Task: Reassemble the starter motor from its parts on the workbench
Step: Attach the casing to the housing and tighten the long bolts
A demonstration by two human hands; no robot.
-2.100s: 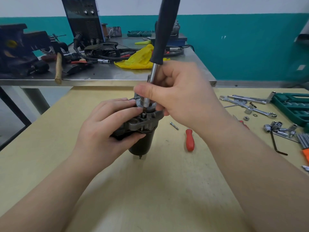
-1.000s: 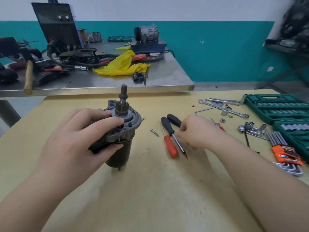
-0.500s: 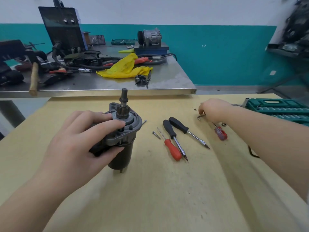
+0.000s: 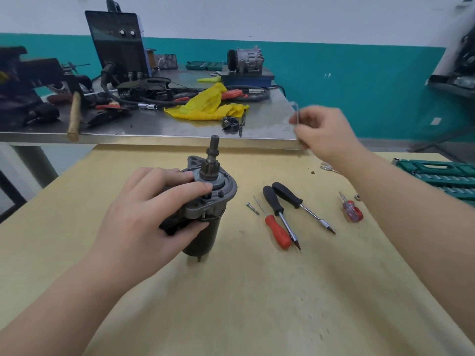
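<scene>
The starter motor [image 4: 209, 201] stands upright on the yellow workbench [image 4: 231, 291], its pinion shaft pointing up. My left hand [image 4: 154, 214] grips its grey housing from the left, fingers curled over the top flange. My right hand [image 4: 323, 132] is raised above the bench at the right and pinches a thin L-shaped hex key [image 4: 297, 116], blurred by motion. A loose bolt [image 4: 253, 208] lies just right of the motor.
Two black-handled screwdrivers [image 4: 281, 206] and a red-handled one [image 4: 279, 231] lie right of the motor, a small red screwdriver [image 4: 352, 209] further right. A green socket case [image 4: 442, 176] sits at the right edge. Behind stands a cluttered steel table [image 4: 154, 127] with a yellow cloth.
My right hand put the black screwdriver down, reached to the tools at the right, and has now lifted up with a hex key. My left hand keeps holding the motor.
</scene>
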